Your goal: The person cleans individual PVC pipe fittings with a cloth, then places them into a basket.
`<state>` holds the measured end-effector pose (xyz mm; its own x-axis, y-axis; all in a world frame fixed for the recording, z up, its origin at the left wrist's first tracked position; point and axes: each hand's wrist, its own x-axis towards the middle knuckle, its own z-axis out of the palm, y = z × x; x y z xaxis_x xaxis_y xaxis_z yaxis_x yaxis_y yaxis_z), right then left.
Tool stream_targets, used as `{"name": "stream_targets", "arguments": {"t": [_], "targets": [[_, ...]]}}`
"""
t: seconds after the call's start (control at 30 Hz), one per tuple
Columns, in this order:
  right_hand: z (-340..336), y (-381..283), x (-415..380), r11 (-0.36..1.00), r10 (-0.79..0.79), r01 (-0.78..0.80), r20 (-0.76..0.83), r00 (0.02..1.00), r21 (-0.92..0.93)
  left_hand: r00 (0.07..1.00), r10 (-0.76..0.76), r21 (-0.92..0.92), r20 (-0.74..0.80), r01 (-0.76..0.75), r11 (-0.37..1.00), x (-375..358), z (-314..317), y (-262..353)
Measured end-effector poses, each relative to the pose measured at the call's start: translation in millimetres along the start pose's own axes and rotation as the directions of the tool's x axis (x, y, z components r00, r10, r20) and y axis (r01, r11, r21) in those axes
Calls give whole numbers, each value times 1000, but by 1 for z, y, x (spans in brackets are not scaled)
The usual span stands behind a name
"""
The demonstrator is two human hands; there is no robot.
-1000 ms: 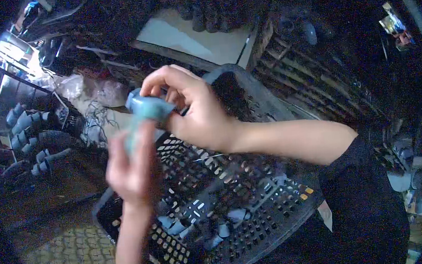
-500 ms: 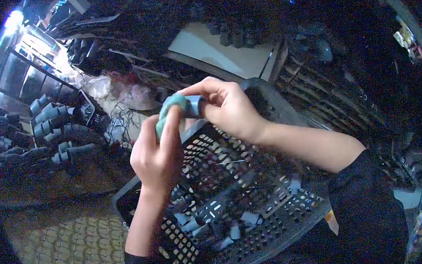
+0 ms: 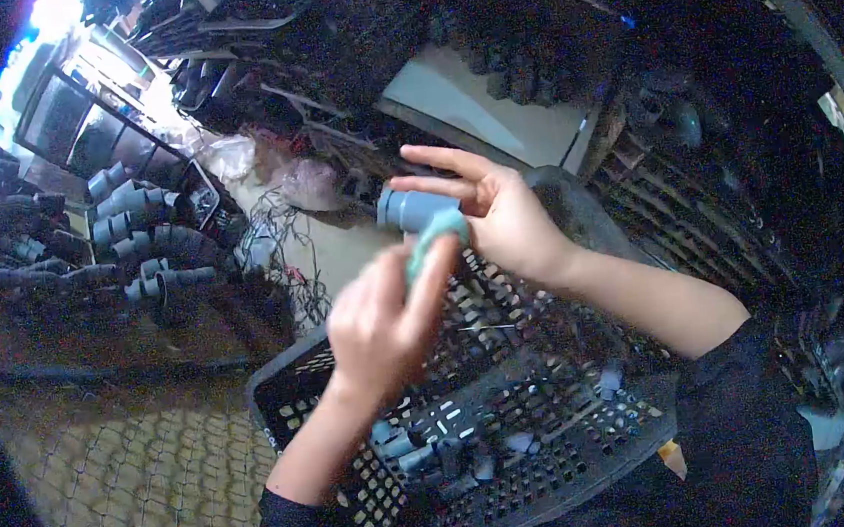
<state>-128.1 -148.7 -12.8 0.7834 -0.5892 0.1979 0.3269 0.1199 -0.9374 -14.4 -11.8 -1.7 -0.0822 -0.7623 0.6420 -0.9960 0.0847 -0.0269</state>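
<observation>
A grey pipe fitting [image 3: 419,209] is held above a black crate. My right hand [image 3: 506,218] grips its right end, two fingers stretched out along the upper side. My left hand [image 3: 382,317], blurred by motion, pinches a green cloth [image 3: 437,237] against the lower right part of the fitting. The fitting's ringed left end is uncovered and points left. Underneath both hands lies the perforated black crate [image 3: 291,367], with several small grey fittings [image 3: 414,455] at its bottom.
Many grey pipe fittings [image 3: 127,214] are piled at the left. Plastic bags [image 3: 310,185] and tangled dark strings [image 3: 286,260] lie behind the crate. A pale board [image 3: 469,109] stands at the back, with stacked dark racks [image 3: 678,211] on the right.
The cloth in my left hand has moved from the fitting's left end to its lower right side. More of the fitting shows, and my right hand's fingers have stretched out.
</observation>
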Motion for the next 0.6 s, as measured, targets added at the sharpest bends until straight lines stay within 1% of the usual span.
{"name": "stream_targets", "arguments": {"t": [0.03, 0.07, 0.1, 0.17, 0.2, 0.23, 0.3, 0.33, 0.37, 0.43, 0.5, 0.53, 0.57, 0.6], "targets": [[-1, -1, 0, 999, 30, -30, -6, 1000, 16, 999, -34, -4, -30, 34, 999, 4, 1, -9], [0, -1, -1, 996, 70, -69, -21, 997, 63, 973, -229, -5, 28, 230, 973, 5, 0, -12], [2, -3, -4, 996, 76, -73, -47, 996, 54, 949, -316, -71, 4, 316, 946, 6, 4, -17], [2, 1, -4, 998, 41, -38, -51, 998, 56, 969, -243, -116, 50, 247, 962, -4, 8, -16], [2, -1, -5, 998, 53, -51, -56, 997, 39, 973, -224, -207, 54, 231, 951, -8, 10, -7], [1, 2, -5, 998, 45, -41, -87, 995, 51, 985, -165, -341, 41, 169, 925, -9, 12, -1], [8, 1, -4, 998, 46, -38, -158, 986, 53, 995, -91, -329, 40, 99, 939, -6, 11, -3], [1, 8, -3, 995, -35, 25, -102, 994, -100, 990, -138, -283, 10, 135, 949, -6, 16, -8], [-4, 8, -4, 991, 21, -27, -43, 999, -133, 969, -241, -250, 51, 245, 937, -5, 16, -10], [-3, 6, -3, 988, 68, -82, -104, 992, -134, 965, -261, -268, -12, 248, 931, -7, 26, -16], [-4, 5, -1, 986, 0, -16, -95, 995, -164, 977, -213, -306, 13, 207, 929, -12, 24, -4], [-2, 4, 0, 983, -30, 13, -87, 996, -180, 993, -119, -295, -7, 112, 949, -12, 23, 0], [-1, 1, -1, 988, 46, -60, -93, 995, -145, 999, -47, -242, -16, 42, 969, -10, 21, -1], [2, 2, -1, 996, 6, -15, -94, 996, -90, 997, -61, -187, -39, 53, 981, -10, 20, -8]]}}
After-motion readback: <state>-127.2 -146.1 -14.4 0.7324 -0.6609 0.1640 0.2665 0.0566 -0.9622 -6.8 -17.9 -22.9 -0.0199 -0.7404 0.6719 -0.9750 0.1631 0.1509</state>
